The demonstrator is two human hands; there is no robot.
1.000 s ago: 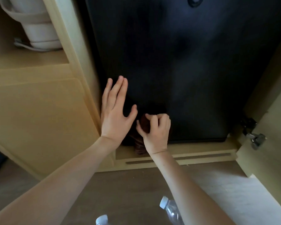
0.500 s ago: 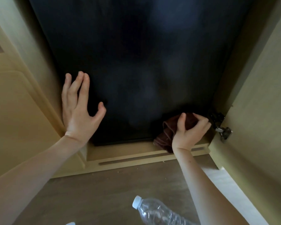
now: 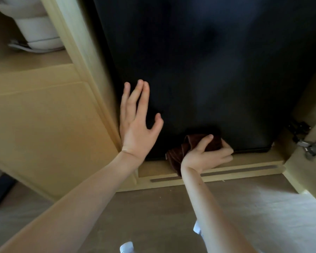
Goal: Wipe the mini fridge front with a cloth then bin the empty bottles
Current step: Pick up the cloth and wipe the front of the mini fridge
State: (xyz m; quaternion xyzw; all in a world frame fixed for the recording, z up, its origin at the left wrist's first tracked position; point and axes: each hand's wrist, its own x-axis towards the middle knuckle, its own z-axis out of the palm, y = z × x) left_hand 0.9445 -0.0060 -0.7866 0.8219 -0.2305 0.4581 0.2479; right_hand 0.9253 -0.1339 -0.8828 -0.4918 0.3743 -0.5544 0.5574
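The black mini fridge front (image 3: pixel 199 66) fills the middle of the view, set inside a pale wooden cabinet. My right hand (image 3: pixel 206 154) grips a dark brown cloth (image 3: pixel 181 152) against the bottom edge of the fridge door, near its middle. My left hand (image 3: pixel 137 123) rests flat with straight fingers on the door's lower left, beside the cabinet post. Two clear plastic bottles lie on the floor at the bottom edge: one white cap (image 3: pixel 126 247) shows, and another bottle's neck (image 3: pixel 197 228) peeks out from behind my right forearm.
A wooden cabinet frame (image 3: pixel 84 57) borders the fridge on the left, with a white kettle (image 3: pixel 38 31) on the shelf beyond it. An open cabinet door with a metal hinge (image 3: pixel 310 146) stands at the right. Brown floor (image 3: pixel 153 207) lies below the plinth.
My right hand has slid the cloth leftward along the door's bottom edge, from the right corner back toward the middle. My left hand stays flat on the door's left side.
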